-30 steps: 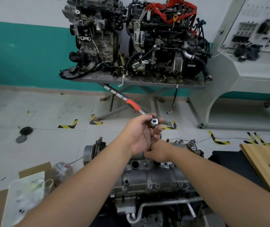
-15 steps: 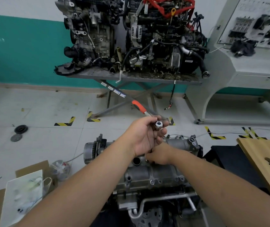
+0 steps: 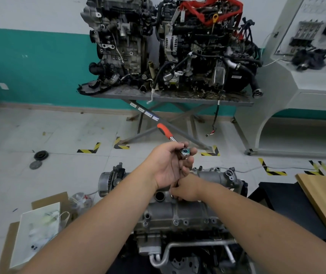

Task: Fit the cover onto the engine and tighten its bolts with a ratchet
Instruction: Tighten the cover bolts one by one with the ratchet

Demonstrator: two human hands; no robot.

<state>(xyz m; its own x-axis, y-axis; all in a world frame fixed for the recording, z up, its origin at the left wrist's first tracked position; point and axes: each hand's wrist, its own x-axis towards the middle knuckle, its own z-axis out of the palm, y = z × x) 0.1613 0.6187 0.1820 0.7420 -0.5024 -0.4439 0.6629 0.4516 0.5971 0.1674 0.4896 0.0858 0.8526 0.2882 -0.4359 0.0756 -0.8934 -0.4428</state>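
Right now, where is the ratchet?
In the head view's middle, the left hand grips the ratchet by its head, above the engine cover, its orange handle pointing up and away.

Pretty clearly an auto mechanics training workshop. Two grimy engines (image 3: 170,46) sit on a steel tabletop (image 3: 170,95) against the teal-and-white wall, yellow-black hazard tape corners (image 3: 89,150) mark the tiled floor just in front of it, and a grey demo panel (image 3: 314,36) of car parts stands right beside it.

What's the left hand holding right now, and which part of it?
The left hand grips the ratchet at its head end, fingers curled around the head; the orange handle sticks out free, away from the person.
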